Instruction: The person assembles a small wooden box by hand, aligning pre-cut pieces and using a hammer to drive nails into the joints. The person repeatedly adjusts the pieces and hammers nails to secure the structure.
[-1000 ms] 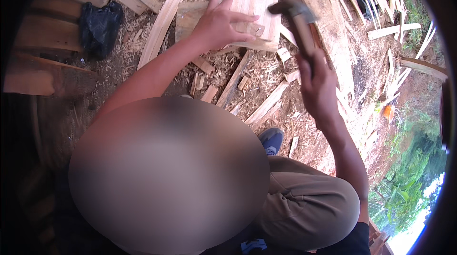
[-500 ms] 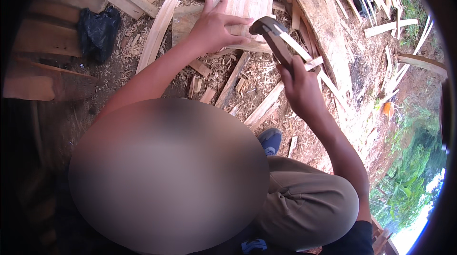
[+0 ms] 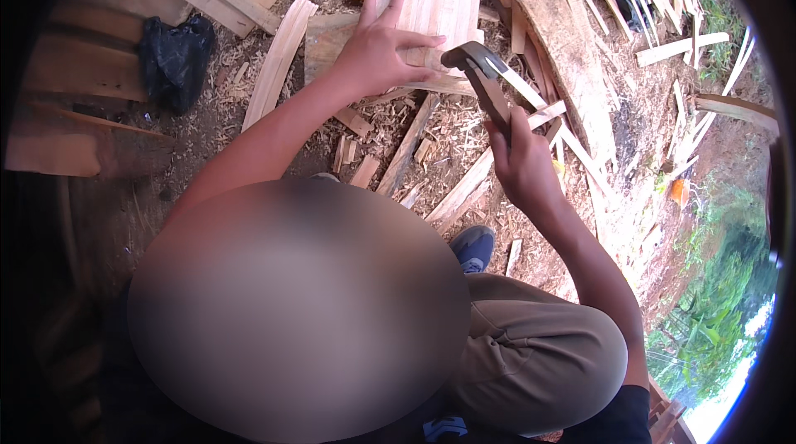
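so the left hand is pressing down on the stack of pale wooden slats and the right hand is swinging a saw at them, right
Not quite. In the head view the right hand grips a hammer with a dark metal head and wooden handle, not a saw. The rest stands: the left hand presses down on the stack of pale wooden slats.

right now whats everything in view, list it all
wooden panel: one, pale, on the ground at top centre, under the left hand
hammer: one, dark metal head, its head at the panel's lower right edge
wood slats: many, pale, strewn over the dirt
black bag: one, upper left, beside stacked planks
shoe: one, blue, centre
left hand: flat on the panel
right hand: gripping the hammer handle
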A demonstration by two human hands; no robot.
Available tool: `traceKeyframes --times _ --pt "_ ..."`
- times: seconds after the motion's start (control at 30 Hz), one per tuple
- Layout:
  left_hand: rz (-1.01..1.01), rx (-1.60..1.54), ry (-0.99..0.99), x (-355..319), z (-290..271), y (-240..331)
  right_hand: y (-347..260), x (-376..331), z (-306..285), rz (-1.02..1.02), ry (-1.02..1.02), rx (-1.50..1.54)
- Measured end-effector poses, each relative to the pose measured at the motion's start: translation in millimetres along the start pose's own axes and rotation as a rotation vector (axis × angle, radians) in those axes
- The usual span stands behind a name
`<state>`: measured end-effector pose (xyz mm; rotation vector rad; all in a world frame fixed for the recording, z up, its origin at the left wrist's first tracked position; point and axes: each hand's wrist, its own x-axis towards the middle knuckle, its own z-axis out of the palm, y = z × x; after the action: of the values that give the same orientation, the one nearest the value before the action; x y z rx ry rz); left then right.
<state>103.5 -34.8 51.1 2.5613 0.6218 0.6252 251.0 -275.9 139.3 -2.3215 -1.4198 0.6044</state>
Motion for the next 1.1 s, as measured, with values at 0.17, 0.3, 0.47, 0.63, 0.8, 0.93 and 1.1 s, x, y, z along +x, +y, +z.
traceKeyframes --times 0.17,0.3,0.47,0.63,0.8,0.93,1.1 --pt "0.004 -0.011 0.023 6 -2 -8 -35 0 -22 0.006 0.273 0.246" --pt "0.022 -0.032 0.025 -3 1 -6 -4 6 -4 -0.069 0.016 0.029" --pt "0.011 -0.011 0.01 0 1 -5 -33 3 -22 -0.019 0.269 0.227" --pt "0.007 0.005 0.026 5 -3 -8 -15 16 -21 -0.078 0.066 0.104" --pt "0.013 0.033 -0.006 1 3 -1 1 3 3 -0.061 -0.004 0.018" --pt "-0.011 0.038 0.003 3 -2 -7 -32 8 -22 0.031 0.264 0.242" --pt "0.024 0.051 0.019 -4 3 -12 -2 8 -4 -0.055 0.025 0.02"
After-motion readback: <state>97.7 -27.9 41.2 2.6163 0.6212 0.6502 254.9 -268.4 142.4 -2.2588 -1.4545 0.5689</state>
